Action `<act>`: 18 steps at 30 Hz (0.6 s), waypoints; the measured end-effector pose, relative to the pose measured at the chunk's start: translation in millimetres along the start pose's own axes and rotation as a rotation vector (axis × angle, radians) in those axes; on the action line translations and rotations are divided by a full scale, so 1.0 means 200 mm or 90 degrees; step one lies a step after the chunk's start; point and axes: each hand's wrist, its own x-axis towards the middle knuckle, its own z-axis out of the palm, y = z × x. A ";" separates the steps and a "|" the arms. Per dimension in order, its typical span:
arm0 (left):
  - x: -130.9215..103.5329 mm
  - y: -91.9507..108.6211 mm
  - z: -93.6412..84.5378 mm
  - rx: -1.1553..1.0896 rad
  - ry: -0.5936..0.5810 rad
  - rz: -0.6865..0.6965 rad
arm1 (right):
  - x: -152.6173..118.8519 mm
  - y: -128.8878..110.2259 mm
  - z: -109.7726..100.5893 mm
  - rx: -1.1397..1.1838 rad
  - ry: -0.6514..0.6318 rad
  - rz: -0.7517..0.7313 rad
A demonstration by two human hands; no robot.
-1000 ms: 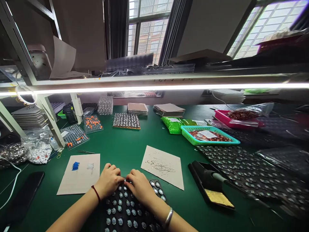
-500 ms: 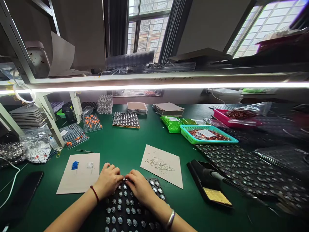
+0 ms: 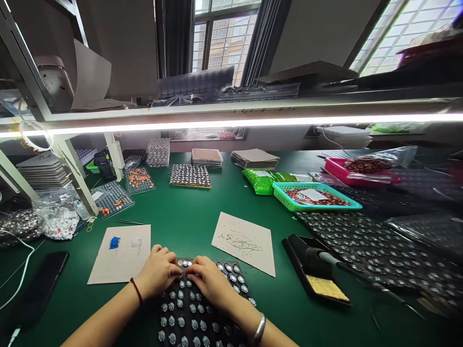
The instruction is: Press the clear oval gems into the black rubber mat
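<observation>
- The left hand [image 3: 161, 272] is narrow, thumb and fingertips drawn together over the upper part of the black board; whether it pinches anything is too small to make out.
- The right hand [image 3: 208, 279] is narrow too, its fingertips near the left hand's — I can't make out anything between them.
- The black board [image 3: 187, 308] lies on the green surface [image 3: 173, 209] beneath both hands, set with rows of round metallic pieces [image 3: 181, 321].
- Left of it, a cardboard sheet [image 3: 123, 270] bears a blue bundle [image 3: 115, 242].
- To the right — a second sheet [image 3: 226, 222] with thin scattered bits [image 3: 241, 241].
</observation>
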 end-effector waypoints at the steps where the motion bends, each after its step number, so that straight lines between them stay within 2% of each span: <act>1: 0.00 0.00 0.00 -0.003 0.002 -0.002 | -0.01 0.00 0.00 0.001 0.004 -0.001; 8: -0.02 -0.01 -0.01 -0.027 0.004 -0.031 | -0.06 -0.07 0.02 0.006 0.007 -0.029; 14: -0.11 -0.06 -0.07 -0.029 0.001 -0.103 | -0.06 -0.09 0.05 -0.013 -0.005 -0.030; 18: -0.15 -0.06 -0.06 -0.034 -0.020 -0.111 | -0.06 -0.09 0.04 -0.017 -0.017 -0.043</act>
